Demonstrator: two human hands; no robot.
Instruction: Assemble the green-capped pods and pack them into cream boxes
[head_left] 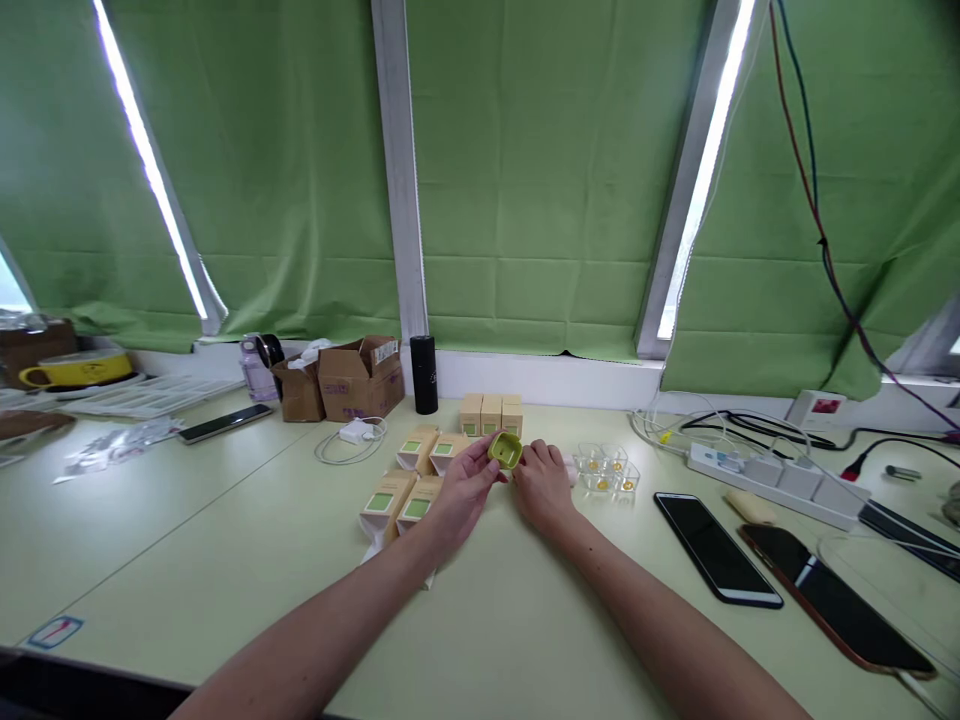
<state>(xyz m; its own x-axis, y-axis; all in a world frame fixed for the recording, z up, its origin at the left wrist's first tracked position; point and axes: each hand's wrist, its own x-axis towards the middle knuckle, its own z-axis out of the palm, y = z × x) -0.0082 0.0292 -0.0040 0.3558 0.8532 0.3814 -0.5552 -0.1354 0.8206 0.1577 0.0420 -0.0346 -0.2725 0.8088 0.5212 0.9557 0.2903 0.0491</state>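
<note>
My left hand [466, 490] grips a small yellow-green square cup [505, 451], its open side turned towards me. Close beside it, my right hand [544, 483] rests low over the table with its fingers curled together. Whatever those fingers hold, if anything, is hidden. A pale pinkish thing [571, 470] shows just past the right hand; its kind is unclear. Several small clear square cups [601, 482] with yellow bits in them stand to the right. Left of my left hand are several kraft paper boxes with green windows [385, 498]. More small kraft boxes [491, 412] stand behind the hands.
A black cylindrical bottle [424, 375] and an opened cardboard box [361, 380] stand at the back left, near a white charger with cable [356, 431]. On the right lie a phone [718, 548], a second phone [832, 595] and a power strip [776, 483] with cables.
</note>
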